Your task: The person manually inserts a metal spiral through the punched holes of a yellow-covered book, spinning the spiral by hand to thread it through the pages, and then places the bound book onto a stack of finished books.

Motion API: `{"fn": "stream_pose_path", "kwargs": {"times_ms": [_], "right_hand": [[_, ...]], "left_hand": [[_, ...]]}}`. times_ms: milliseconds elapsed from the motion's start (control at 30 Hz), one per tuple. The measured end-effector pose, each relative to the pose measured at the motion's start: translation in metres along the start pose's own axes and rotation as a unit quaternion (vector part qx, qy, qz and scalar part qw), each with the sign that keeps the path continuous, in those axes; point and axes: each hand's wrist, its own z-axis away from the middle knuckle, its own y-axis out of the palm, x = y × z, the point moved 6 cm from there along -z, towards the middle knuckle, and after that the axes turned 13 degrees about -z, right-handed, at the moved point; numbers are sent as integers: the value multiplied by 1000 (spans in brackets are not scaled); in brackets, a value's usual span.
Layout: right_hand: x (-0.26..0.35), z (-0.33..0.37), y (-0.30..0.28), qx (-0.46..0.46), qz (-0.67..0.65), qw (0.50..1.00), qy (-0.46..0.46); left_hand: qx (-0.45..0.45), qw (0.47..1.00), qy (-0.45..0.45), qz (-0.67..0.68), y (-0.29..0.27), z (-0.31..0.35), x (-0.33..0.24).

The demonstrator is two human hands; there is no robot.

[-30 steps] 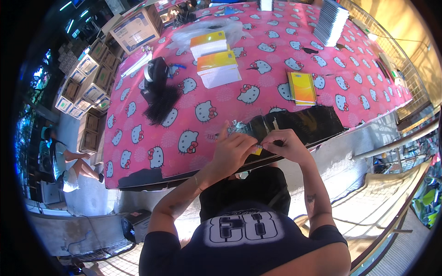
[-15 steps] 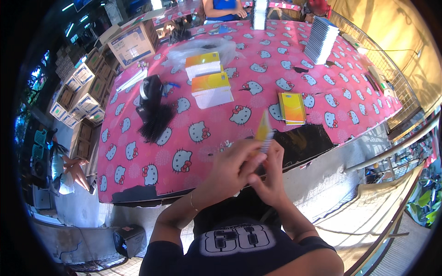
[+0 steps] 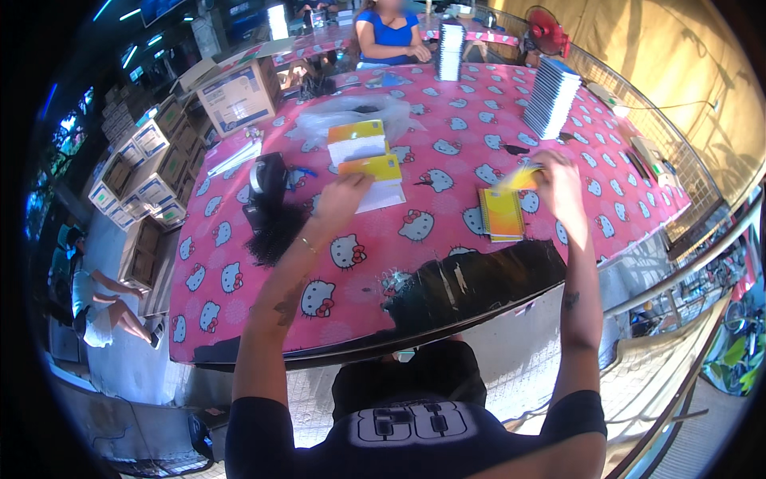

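A thin, motion-blurred yellow booklet [image 3: 520, 179] is hanging pinched in the right hand [image 3: 560, 182] near glossy yellow spiral-bound notebooks [image 3: 501, 215]. The hands, together half a second ago, are spreading apart, seemingly working separate piles: the left hand [image 3: 345, 196] is touching a yellow-covered white paper stack [image 3: 386, 171], grip unclear, on smooth pink tablecloth [image 3: 363, 291].

Looks down and forward from the wearer's head, above and behind left hand [image 3: 347, 197] and right hand [image 3: 558, 185]. Sits nearest shirt [image 3: 319, 455]; takes in forearms [image 3: 578, 295] behind the hands, pink table [image 3: 367, 307] under and around them, cardboard cartons [image 3: 155, 172] left of them, yellow sheeting [image 3: 670, 80] right. Shows upright; bends straight edges.
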Motion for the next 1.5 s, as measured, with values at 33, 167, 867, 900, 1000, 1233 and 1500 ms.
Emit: {"fn": "stream_pose_path", "kwargs": {"times_ms": [33,167,867,900,1000,1233,1500], "right_hand": [[14,-5,24,79,130,988,-28],[-23,40,132,247,193,942,-118],[123,195,185,52,-625,763,156],[123,195,187,63,-615,771,155],[121,187,180,70,-586,792,157],[117,191,183,101,-649,728,197],[123,185,181,187,-602,755,180]], "left_hand": [[1,1000,-13,-15,-4,3,4],[-67,996,-52,-33,-32,-14,-18],[72,931,-343,-103,-9,169,70],[20,938,-324,-118,-15,167,63],[-3,953,-237,-190,-19,163,45],[25,943,-324,-77,-18,169,14],[-14,944,-304,-126,-39,154,19]]}}
